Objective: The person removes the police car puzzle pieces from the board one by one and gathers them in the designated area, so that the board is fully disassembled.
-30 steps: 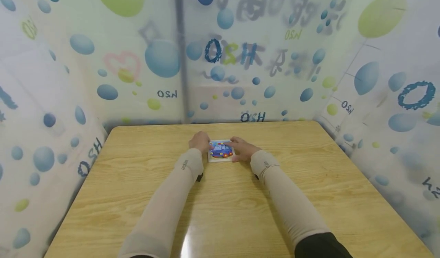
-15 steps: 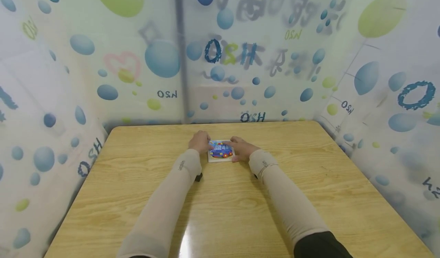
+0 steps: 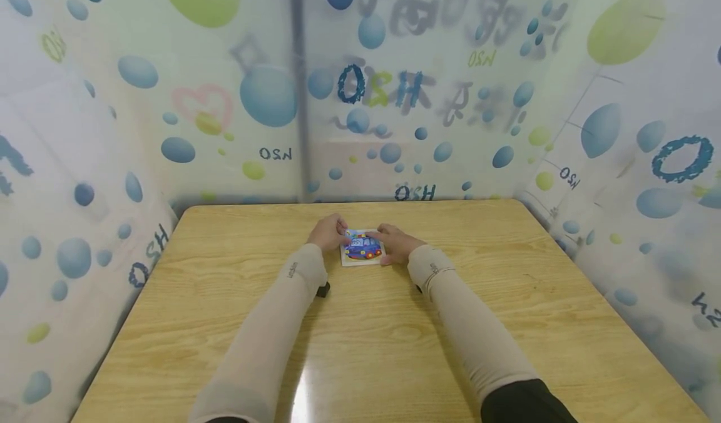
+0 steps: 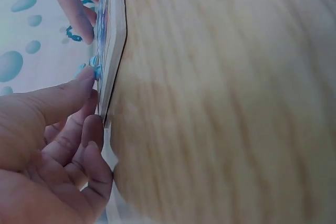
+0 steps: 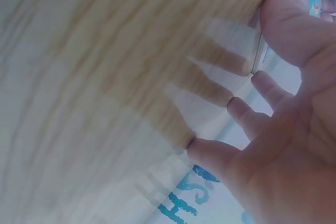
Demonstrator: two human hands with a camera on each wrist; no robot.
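Note:
On the far middle of the table lies a small jigsaw puzzle board with a blue cartoon car and a pale rim. My left hand is at its left edge. In the left wrist view, thumb and forefinger pinch a small light-blue puzzle piece at the board's surface; the fingers partly hide it. My right hand holds the board's right side, the thumb at the near corner and a finger reaching over the picture. In the right wrist view, other fingertips touch the tabletop beyond the board.
The wooden table extends toward me and to both sides. Behind it hangs a pale curtain with blue and green dots and lettering; similar panels stand left and right.
My left hand has shifted slightly, its wrist moving a little left, and more of the board's light-blue far-left corner shows. The right hand and the board stay nearly still.

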